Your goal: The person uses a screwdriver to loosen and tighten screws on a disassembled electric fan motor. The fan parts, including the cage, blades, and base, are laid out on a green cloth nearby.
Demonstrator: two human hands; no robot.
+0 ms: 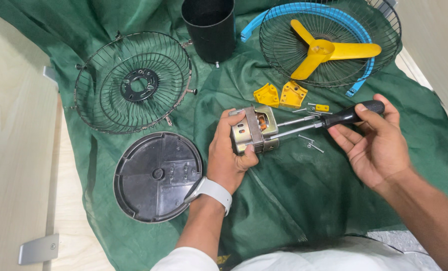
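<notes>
Green cloth underneath; left hand clamps the motor, right hand grips the screwdriver. A slipped tip could scatter the loose screws beside it.

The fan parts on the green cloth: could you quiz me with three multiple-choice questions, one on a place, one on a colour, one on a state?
1. Where does the black tube stand?
A. between the two wire guards
B. on the round base
C. in the left hand

2. What colour is the fan blade?
A. blue
B. yellow
C. black

3. How is the motor held?
A. lying loose on the cloth
B. gripped in the left hand
C. mounted in a guard

Answers: 1 A, it stands at the top between the guards; 2 B, it is yellow inside the right guard; 3 B, fingers wrap it while the right hand holds a screwdriver to it.
</notes>
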